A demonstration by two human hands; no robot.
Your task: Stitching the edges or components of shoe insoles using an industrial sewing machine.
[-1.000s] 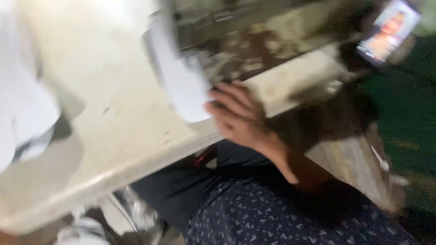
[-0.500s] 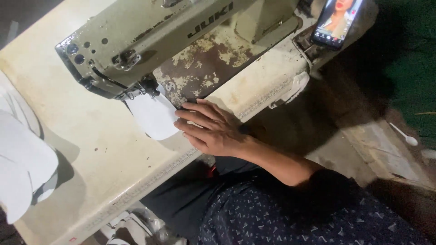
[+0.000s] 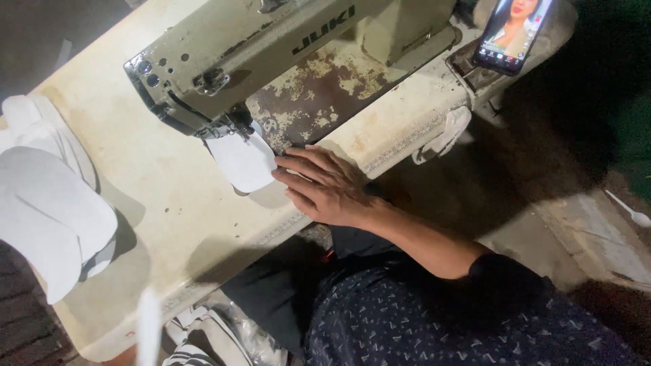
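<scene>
Fingers (image 3: 305,166) spread flat, tips resting on the near right edge of the white fabric piece (image 3: 243,163), pressing rather than pinching; this looks like the right hand (image 3: 325,186), though the arm's angle leaves that unsure; left hand not in view. Piece lies on the surface (image 3: 135,190) under the sewing machine (image 3: 224,61) head, far end at the needle. Long axis runs far-left to near-right, rounded end nearest. Best kept flat, with light, even pressure.
</scene>
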